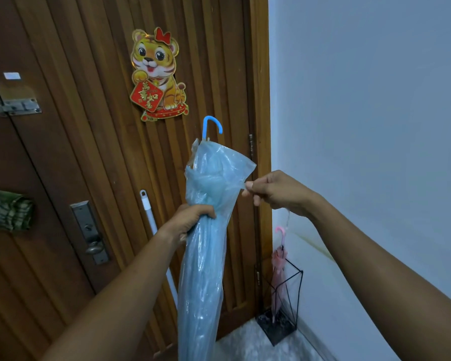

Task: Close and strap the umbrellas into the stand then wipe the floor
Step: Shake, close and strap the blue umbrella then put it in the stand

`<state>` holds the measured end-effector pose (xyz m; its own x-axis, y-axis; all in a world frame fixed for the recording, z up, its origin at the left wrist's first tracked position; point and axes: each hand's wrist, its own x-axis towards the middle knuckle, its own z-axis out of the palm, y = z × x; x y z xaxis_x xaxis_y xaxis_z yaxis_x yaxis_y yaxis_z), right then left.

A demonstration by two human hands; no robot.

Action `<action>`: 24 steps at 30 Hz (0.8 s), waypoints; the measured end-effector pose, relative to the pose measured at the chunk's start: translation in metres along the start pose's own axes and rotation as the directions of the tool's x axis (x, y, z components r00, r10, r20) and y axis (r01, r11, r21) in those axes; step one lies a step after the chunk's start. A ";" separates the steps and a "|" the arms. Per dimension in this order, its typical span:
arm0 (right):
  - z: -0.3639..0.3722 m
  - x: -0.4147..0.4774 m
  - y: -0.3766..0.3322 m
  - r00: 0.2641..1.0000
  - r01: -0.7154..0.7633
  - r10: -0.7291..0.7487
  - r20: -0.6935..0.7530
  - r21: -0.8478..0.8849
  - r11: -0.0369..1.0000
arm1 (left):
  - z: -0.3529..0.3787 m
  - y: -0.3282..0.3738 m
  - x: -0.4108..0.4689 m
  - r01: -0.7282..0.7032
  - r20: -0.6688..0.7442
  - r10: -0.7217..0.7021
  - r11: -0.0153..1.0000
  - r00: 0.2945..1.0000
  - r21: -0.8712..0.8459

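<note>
A folded translucent blue umbrella (206, 256) with a blue hooked handle stands upright in front of me. My left hand (190, 220) grips it around the middle. My right hand (274, 192) pinches a thin strap or edge of the loose canopy at its right side. A black wire umbrella stand (296, 282) sits on the floor in the corner at the lower right. A closed pink umbrella (279, 272) stands in it.
A wooden door (89, 126) with a tiger sticker, a bolt and a lock plate fills the left. A white pole (154, 230) leans against it. A pale wall (375, 126) runs along the right. Light floor (245, 342) shows below.
</note>
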<state>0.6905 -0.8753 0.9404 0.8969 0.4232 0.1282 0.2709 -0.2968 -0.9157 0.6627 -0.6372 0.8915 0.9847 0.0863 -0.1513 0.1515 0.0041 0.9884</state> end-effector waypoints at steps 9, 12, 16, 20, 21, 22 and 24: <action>-0.006 0.001 0.003 0.993 -0.078 0.063 0.097 0.164 0.983 | 0.002 0.003 -0.002 -0.006 0.106 0.008 1.000 0.994 -0.018; -0.010 -0.003 -0.006 0.995 -0.032 0.014 0.099 0.177 0.984 | 0.003 -0.002 0.002 -0.046 0.041 0.045 0.998 0.998 0.042; -0.012 -0.005 -0.025 0.996 0.055 -0.063 0.065 0.116 0.992 | 0.007 -0.006 0.004 -0.044 0.003 0.044 0.998 0.999 0.045; -0.013 -0.003 -0.026 0.994 0.038 -0.058 0.088 0.217 0.975 | 0.009 -0.002 0.003 -0.019 0.046 0.019 1.000 0.999 -0.004; -0.013 -0.003 -0.023 0.994 0.022 -0.045 0.098 0.223 0.975 | 0.008 0.000 0.002 -0.009 0.060 0.010 1.000 0.998 -0.016; -0.012 -0.004 -0.019 0.994 0.003 -0.027 0.105 0.220 0.975 | 0.008 0.003 0.001 0.006 0.078 -0.003 0.999 0.997 -0.034; -0.010 -0.005 -0.009 0.994 -0.038 0.015 0.104 0.221 0.975 | 0.008 0.005 -0.002 0.033 0.118 -0.024 0.997 0.993 -0.074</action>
<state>0.6869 -0.8831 0.9520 0.8594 0.5059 0.0741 0.1530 -0.1162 -0.9814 0.6625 -0.6450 0.8963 0.9841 -0.0324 -0.1749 0.1770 0.0802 0.9809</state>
